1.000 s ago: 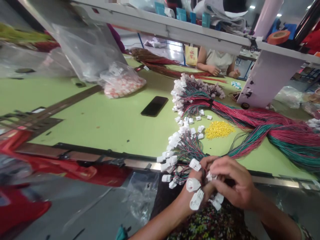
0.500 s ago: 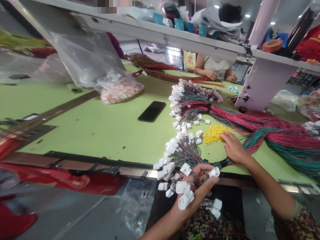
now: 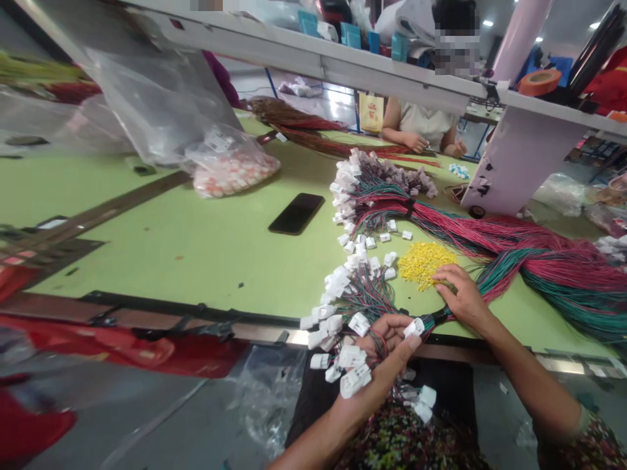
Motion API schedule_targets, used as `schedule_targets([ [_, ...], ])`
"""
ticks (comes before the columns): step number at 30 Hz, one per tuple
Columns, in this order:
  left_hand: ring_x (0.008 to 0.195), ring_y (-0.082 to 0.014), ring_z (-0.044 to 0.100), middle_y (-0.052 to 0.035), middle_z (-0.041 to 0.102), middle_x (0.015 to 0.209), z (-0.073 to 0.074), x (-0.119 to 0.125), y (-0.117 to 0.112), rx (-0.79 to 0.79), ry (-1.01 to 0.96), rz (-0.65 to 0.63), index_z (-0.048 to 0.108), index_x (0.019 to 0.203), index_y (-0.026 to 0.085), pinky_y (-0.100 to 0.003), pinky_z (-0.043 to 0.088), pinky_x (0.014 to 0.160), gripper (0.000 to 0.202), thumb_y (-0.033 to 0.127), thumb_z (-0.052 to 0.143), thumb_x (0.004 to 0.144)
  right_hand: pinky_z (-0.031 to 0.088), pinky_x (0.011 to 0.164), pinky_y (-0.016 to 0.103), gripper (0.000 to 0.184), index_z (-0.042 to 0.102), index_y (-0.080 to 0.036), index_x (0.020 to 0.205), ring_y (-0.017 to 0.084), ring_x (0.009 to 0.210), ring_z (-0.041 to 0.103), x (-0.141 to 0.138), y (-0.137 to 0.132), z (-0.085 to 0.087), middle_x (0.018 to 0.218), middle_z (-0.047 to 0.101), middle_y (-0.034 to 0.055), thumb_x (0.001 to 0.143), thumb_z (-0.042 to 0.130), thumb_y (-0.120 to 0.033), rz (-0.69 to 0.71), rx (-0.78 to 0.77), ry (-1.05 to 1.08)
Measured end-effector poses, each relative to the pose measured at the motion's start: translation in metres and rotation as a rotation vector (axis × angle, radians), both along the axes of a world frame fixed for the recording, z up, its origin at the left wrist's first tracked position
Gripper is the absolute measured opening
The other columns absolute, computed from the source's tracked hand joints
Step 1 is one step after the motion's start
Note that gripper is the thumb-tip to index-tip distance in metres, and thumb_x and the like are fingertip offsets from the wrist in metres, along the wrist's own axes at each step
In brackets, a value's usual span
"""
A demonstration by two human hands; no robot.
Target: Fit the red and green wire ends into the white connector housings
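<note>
Left hand: from where I watch, the left hand [image 3: 379, 356] is curled closed around a bunch of white plastic connectors [image 3: 353, 380], with several sticking out past the fingers.
Right hand: the right hand [image 3: 463, 300] lies open, fingers spread, just beside a heap of small yellow plastic pieces [image 3: 425, 264].
Wires: a long red-and-green wire bundle [image 3: 539, 267] leads from the left-hand grip, passes beneath the right palm and spreads away to the right.
Around the grip: a loose arc of more white connectors [image 3: 337, 284] curves ahead of the left hand on a light green worktable [image 3: 171, 241]; a black smartphone [image 3: 296, 213] lies well apart.
</note>
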State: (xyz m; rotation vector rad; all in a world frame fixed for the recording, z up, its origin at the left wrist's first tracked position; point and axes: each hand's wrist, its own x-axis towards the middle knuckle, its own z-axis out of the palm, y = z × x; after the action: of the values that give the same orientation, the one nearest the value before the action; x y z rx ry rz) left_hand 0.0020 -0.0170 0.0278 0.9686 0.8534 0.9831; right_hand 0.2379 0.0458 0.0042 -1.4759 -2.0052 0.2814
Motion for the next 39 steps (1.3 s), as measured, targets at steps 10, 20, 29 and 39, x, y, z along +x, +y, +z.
schedule_targets([
  [10,0.049,-0.0048,0.046,0.0028,0.063,0.071,-0.003,-0.001,-0.001,-0.034,-0.034,0.008,0.068,0.098,0.018,-0.017,0.035,0.045,0.032,0.043,0.080,0.083,0.048,0.088,0.039,0.020,0.076,-0.020,0.095,0.025,0.093,0.063,-0.017,0.000,0.012,0.096,0.071,0.0090,0.094,0.057,-0.013,0.053,-0.143,-0.097],
  [20,0.048,-0.0048,0.045,0.0036,0.062,0.071,-0.002,-0.001,-0.002,-0.047,-0.039,-0.006,0.067,0.097,0.017,-0.018,0.034,0.046,0.033,0.043,0.081,0.082,0.048,0.083,0.036,0.015,0.070,-0.018,0.082,0.022,0.087,0.063,-0.030,0.008,0.013,0.088,0.069,0.0067,0.093,0.060,-0.021,0.024,-0.219,0.115],
  [29,0.048,-0.0042,0.047,0.0060,0.060,0.060,0.003,-0.003,0.004,-0.102,-0.139,0.022,0.066,0.096,0.017,-0.016,0.032,0.049,0.036,0.046,0.082,0.081,0.052,0.074,0.028,0.026,0.072,-0.020,0.084,0.015,0.076,0.064,-0.050,-0.046,0.034,0.081,0.069,0.0006,0.081,0.082,-0.044,0.052,-0.530,0.955],
  [39,0.045,-0.0043,0.045,0.0063,0.057,0.050,0.000,-0.003,0.004,-0.173,-0.160,0.004,0.074,0.093,0.017,-0.016,0.028,0.047,0.043,0.050,0.088,0.071,0.048,0.071,0.023,0.007,0.071,-0.024,0.092,0.013,0.078,0.060,-0.066,-0.060,0.024,0.085,0.064,-0.0014,0.092,0.073,-0.031,0.127,-0.338,0.938],
])
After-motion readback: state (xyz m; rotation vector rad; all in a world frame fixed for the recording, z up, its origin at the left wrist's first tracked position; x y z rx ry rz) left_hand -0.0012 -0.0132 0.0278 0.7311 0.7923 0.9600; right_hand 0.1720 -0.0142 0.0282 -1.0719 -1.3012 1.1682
